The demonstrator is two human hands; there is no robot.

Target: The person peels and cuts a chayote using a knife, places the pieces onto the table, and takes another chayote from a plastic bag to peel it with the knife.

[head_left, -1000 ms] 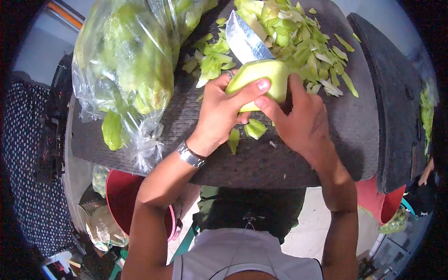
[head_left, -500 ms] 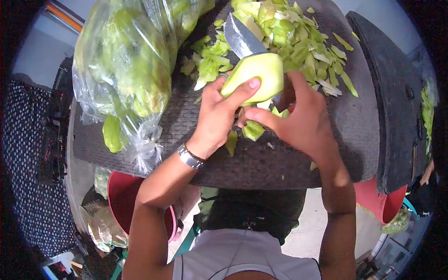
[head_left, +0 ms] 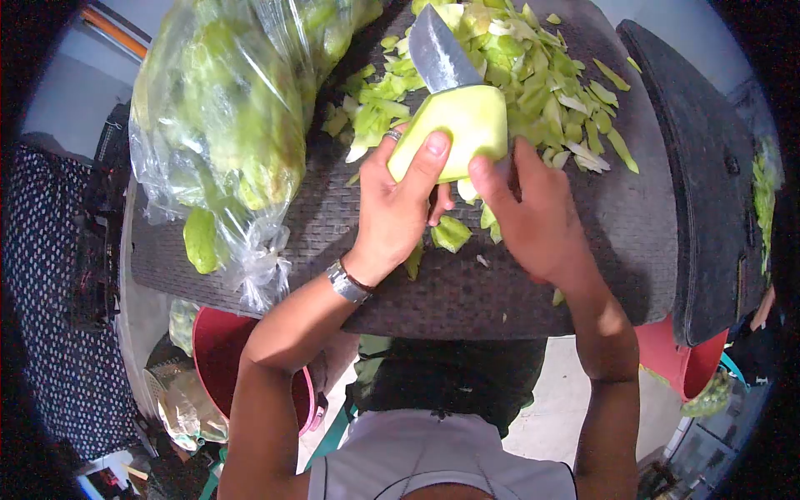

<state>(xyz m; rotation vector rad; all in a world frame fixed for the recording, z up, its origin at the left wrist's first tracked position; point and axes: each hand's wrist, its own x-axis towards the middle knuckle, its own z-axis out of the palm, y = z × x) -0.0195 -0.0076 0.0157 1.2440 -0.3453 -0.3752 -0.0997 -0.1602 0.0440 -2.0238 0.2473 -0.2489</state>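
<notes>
The right hand [head_left: 537, 217], apparently clasping the knife [head_left: 437, 54], has its thumb back against the peeled green fruit [head_left: 468, 121] clamped in the left hand [head_left: 393, 208] above the table [head_left: 467, 304], so both seem to steady it.

The fruit [head_left: 468, 117] is pale green, the woven-patterned tabletop [head_left: 433, 300] dark grey.

room along near table edge [head_left: 450, 323], knife [head_left: 437, 54] jutting beyond, bag [head_left: 229, 108] blocking left

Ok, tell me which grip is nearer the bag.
Left. The left grip is to the bag's right, apart from it; the right grip is farther right, by the fruit's right side.
</notes>
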